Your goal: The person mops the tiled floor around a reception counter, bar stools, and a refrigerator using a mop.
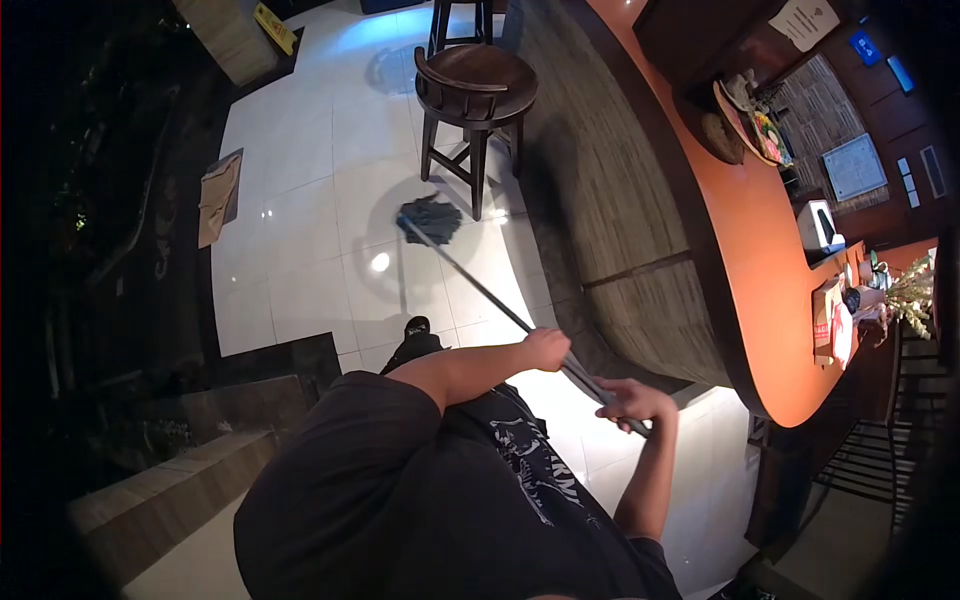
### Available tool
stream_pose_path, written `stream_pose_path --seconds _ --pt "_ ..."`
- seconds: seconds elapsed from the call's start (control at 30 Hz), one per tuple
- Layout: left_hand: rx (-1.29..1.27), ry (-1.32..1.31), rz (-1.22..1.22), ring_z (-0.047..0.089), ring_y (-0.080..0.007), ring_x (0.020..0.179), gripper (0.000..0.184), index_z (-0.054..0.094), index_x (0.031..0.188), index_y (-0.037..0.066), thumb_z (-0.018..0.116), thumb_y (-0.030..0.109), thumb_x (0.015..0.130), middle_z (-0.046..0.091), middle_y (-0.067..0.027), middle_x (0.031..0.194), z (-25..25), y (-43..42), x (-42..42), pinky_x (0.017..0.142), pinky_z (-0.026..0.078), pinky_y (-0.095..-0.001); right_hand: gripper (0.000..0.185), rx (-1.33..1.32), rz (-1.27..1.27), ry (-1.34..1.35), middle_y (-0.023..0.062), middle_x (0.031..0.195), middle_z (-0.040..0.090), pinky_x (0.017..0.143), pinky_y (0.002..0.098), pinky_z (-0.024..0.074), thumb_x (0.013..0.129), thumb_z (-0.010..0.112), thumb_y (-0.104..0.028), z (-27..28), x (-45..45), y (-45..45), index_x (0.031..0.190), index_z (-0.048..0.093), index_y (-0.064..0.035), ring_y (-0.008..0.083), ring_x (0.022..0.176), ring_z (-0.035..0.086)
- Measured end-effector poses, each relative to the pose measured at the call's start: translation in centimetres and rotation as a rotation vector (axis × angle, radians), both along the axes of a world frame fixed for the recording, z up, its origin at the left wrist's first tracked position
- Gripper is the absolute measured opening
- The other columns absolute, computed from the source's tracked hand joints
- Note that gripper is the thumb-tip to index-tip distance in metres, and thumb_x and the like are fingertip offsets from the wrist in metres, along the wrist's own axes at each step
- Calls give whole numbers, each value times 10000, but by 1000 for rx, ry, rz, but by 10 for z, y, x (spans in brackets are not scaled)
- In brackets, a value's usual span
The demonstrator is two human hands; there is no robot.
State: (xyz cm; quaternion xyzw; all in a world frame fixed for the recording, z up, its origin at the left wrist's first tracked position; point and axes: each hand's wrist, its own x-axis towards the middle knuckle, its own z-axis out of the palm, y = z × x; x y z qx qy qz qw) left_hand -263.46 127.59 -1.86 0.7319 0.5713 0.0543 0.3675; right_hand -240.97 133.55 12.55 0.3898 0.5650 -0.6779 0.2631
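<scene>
A mop (480, 287) slants across the middle of the view, its dark grey strands spread on the pale tiled floor beside the legs of a wooden bar stool (478, 85). My left hand (547, 349) is closed round the handle partway along. Closer to the handle's upper end, my right hand (637, 402) has its fingers curled about it, and a short end of the handle sticks out below. The mop head lies flat, just left of the nearest stool leg.
A curved counter (745, 270) with an orange top runs along the right, carrying a napkin dispenser (820, 228) and a decorated tray (752, 122). Brown cardboard (219, 200) lies at the floor's left edge. A yellow sign (275, 28) stands at upper left.
</scene>
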Motion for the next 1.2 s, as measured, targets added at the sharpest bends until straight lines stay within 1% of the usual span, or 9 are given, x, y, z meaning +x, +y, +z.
stream_pose_path --seconds 0.1,0.2,0.3,0.33,0.6,0.83,0.97,1.13,1.2 --pt "-38 106 -23 698 -329 982 226 739 881 38 693 234 780 724 -167 938 -42 -22 -22 827 561 -467 720 201 73 -96 40 684 585 454 307 470 902 737 -204 -33 -16 -29 1531 394 -136 99 513 561" --pt "-72 169 67 705 -309 959 212 742 842 51 698 248 776 730 -148 892 -64 -24 -53 811 550 -454 652 384 100 -246 130 795 688 589 377 547 915 705 -290 11 -55 -47 1497 444 -158 239 633 682" --pt "-67 92 95 705 -307 916 177 744 812 80 680 243 786 724 -139 857 -62 -20 -70 848 524 -443 563 937 254 -9 222 988 722 797 455 552 920 670 -327 -5 -57 -56 1424 523 -126 402 899 704" --pt "-46 74 109 704 -314 909 169 746 813 89 677 241 787 724 -140 859 -60 -20 -76 848 525 -441 468 848 136 -153 250 1117 675 923 486 501 915 661 -333 14 -76 -56 1319 617 -101 443 1083 618" --pt "84 -72 241 677 -370 879 178 682 770 71 680 245 807 699 -163 844 -57 -13 -153 834 520 -486 424 897 12 -108 268 1020 695 876 448 526 905 671 -377 4 -152 -37 1187 704 -62 423 1014 667" --pt "492 -43 504 607 -356 896 263 586 795 83 668 318 879 609 -129 824 -85 -24 -274 878 453 -565 403 997 99 -61 264 968 693 843 474 529 915 651 -374 9 -299 -34 1189 708 -84 427 962 671" --pt "347 20 651 577 -353 1026 269 597 871 63 623 325 925 628 -150 920 -84 -29 -353 1035 409 -552 352 1092 187 37 236 825 691 748 525 534 934 624 -343 4 -382 -43 1189 693 -110 435 826 677" --pt "545 -86 762 588 -389 944 187 584 956 54 694 179 870 608 -168 883 -99 -46 -448 989 440 -528 285 1094 267 109 216 795 697 728 538 534 942 609 -328 -18 -480 -56 1070 684 -85 430 791 685" --pt "553 37 936 559 -418 1092 251 582 1079 67 675 133 855 578 -228 1128 -128 -56 -470 1071 393 -517 288 1039 282 82 238 819 695 742 537 531 952 589 -326 -26 -515 -66 1067 656 -70 446 811 680"
